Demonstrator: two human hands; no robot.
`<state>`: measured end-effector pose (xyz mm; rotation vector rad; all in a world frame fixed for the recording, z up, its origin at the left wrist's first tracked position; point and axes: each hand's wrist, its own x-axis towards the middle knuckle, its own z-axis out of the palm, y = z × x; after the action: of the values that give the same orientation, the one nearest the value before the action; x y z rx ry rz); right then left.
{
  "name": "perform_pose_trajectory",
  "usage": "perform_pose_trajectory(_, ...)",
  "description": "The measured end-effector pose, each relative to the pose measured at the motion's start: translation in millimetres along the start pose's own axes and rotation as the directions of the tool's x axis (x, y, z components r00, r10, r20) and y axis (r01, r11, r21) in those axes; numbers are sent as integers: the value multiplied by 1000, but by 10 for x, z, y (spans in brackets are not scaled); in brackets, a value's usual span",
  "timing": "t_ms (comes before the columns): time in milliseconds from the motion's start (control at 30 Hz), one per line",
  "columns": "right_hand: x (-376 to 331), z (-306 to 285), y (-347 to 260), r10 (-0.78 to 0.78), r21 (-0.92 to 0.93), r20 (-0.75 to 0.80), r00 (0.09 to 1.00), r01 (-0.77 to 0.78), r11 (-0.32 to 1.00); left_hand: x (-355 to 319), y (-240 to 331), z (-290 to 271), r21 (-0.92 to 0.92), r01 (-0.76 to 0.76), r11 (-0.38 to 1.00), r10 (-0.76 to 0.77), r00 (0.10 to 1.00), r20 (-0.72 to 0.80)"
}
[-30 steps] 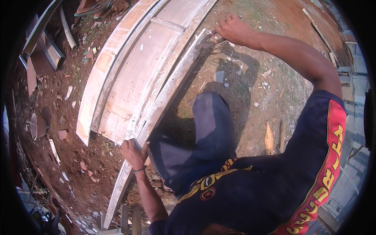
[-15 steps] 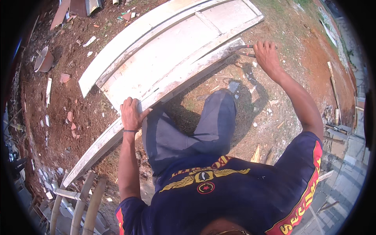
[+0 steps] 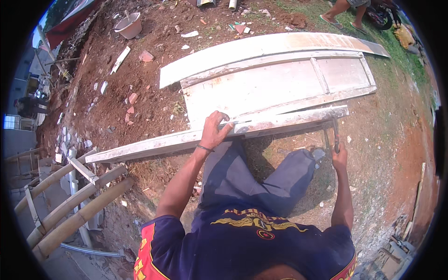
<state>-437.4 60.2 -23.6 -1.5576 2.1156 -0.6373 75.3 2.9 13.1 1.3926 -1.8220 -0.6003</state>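
A long whitish wooden beam [image 3: 284, 123], worn and stained, lies slantwise across my front, above my knees. My left hand [image 3: 215, 130] grips it near the middle, fingers bent over its top and thumb toward the right. Close to that thumb, a thin dark line runs along the wood. My right hand [image 3: 340, 157] is closed round the handles of a pair of pincers [image 3: 336, 133], dark with some red. Their head meets the beam's right end; what the jaws hold, if anything, is too small to make out.
Beyond the beam lie a framed white panel [image 3: 275, 86] and a curved white board [image 3: 261, 49]. Bamboo poles [image 3: 79, 214] stand at the lower left. A bucket [image 3: 129, 26] and rubble sit on brown soil. Another person's legs [image 3: 343, 11] show at the far right.
My view has turned, so the beam appears flatter. The pincers swung from pointing sideways off the beam's end to pointing toward me, my right hand lowering with them. My left hand stays on the beam.
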Motion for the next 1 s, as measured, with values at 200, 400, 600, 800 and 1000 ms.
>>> perform_pose_trajectory(200,-1200,291,-1639,-308,672,718,624,-507,540,-125,692,693,-807,368,-462,-270,808,524)
perform_pose_trajectory(400,-1685,631,-2301,-508,308,848,154,-922,236,-511,616,432,-660,333,-674,-210,770,603)
perform_pose_trajectory(600,-1712,760,-2489,-405,242,914,37,-849,470,-806,478,142,-792,335,-509,-499,635,590)
perform_pose_trajectory(800,-1734,610,-2390,-323,588,801,504,-565,578,-989,-200,-837,-394,413,821,-543,778,-316)
perform_pose_trajectory(1000,-1270,766,-1844,-8,847,509,861,-499,185,-1734,-1773,-1997,-957,251,146,-987,-25,-157)
